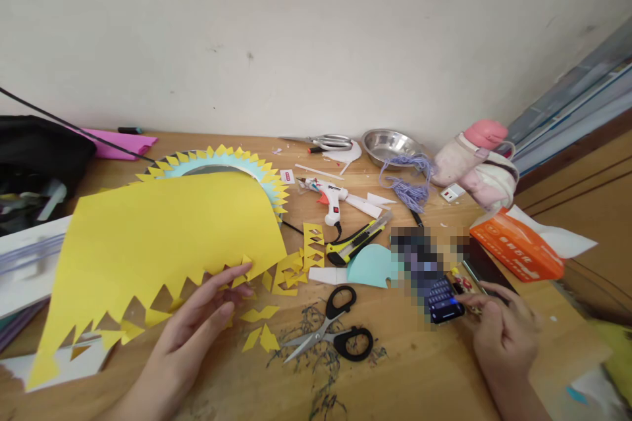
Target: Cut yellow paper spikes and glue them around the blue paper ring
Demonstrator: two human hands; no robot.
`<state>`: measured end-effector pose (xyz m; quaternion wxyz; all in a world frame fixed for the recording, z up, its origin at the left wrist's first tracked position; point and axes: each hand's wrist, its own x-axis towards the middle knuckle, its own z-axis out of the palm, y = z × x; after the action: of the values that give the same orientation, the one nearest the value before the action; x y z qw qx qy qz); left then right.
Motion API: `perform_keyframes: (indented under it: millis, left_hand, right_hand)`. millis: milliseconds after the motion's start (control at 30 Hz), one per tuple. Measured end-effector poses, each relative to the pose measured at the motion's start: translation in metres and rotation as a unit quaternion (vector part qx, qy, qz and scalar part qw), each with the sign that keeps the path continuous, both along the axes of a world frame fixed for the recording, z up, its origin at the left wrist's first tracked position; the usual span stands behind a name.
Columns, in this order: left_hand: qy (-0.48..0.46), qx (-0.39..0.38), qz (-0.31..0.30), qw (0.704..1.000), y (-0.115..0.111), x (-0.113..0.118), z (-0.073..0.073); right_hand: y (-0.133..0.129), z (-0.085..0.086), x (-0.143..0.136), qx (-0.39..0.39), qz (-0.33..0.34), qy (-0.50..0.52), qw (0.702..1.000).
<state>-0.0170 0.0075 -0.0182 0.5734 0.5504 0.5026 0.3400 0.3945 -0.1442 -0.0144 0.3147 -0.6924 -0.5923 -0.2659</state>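
Note:
My left hand (200,322) is at the lower edge of a large yellow paper sheet (172,217), fingers stretched and thumb apart. Its index fingertip touches the sheet's zigzag-cut edge. Beneath lies a ring of yellow points and light blue paper (274,187), partly covered. Over at the right, my right hand (506,335) has its fingers apart, a fingertip at the lit keyboard of a phone (444,299); the phone's upper part is blurred out. Black-handled scissors (323,335) lie spread between my hands, beside yellow paper scraps (261,314).
Behind the scissors lie a yellow-black utility knife (358,240), a light blue paper piece (374,266) and a white glue gun (328,197). Further back are a metal bowl (390,145), purple yarn (409,191) and a pink-lidded bottle (467,151). An orange tissue pack (516,247) sits at right.

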Motion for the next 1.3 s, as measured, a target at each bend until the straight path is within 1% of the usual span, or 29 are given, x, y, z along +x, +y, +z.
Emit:
perform_keyframes:
  millis: [133, 233, 267, 333, 467, 567, 700, 867, 1100, 1167, 1300]
  left_hand:
    - [-0.006, -0.007, -0.003, 1.000, 0.000, 0.001, 0.002]
    - [-0.001, -0.011, -0.002, 1.000, -0.001, 0.002, 0.004]
    - [0.000, -0.012, -0.001, 1.000, -0.001, 0.002, 0.005]
    - [-0.002, -0.015, -0.002, 1.000, -0.002, 0.003, 0.006]
    - [0.004, -0.011, 0.001, 1.000, -0.002, 0.004, 0.007]
    - [0.014, -0.007, 0.000, 1.000, -0.001, 0.003, 0.005]
    - [0.017, -0.007, -0.003, 1.000, -0.001, 0.002, 0.003]
    - [0.017, 0.000, -0.002, 1.000, -0.001, 0.001, 0.002]
    - [0.025, 0.003, -0.001, 1.000, 0.000, 0.001, 0.001]
    - [0.027, 0.003, -0.002, 1.000, 0.000, 0.001, 0.002]
    - [0.027, -0.008, 0.010, 1.000, -0.002, 0.005, 0.007]
  right_hand:
    - [-0.002, -0.002, 0.003, -0.005, -0.039, -0.003, 0.999]
    - [-0.002, -0.003, 0.004, -0.003, -0.037, 0.006, 0.999]
    - [-0.002, -0.003, 0.004, 0.002, -0.025, 0.012, 1.000]
    - [0.000, -0.002, 0.003, 0.005, 0.022, 0.026, 0.999]
    - [0.007, 0.001, -0.002, -0.049, 0.121, 0.008, 0.991]
    - [0.011, 0.002, -0.005, -0.075, 0.147, -0.008, 0.986]
    - [0.011, 0.000, -0.004, -0.109, 0.142, -0.012, 0.984]
    - [0.009, -0.002, -0.003, -0.094, 0.141, 0.003, 0.986]
    - [0.012, -0.001, -0.005, -0.142, 0.146, -0.026, 0.979]
    - [0.012, 0.000, -0.005, -0.125, 0.147, -0.021, 0.981]
    - [0.009, 0.003, -0.004, -0.063, 0.145, 0.000, 0.987]
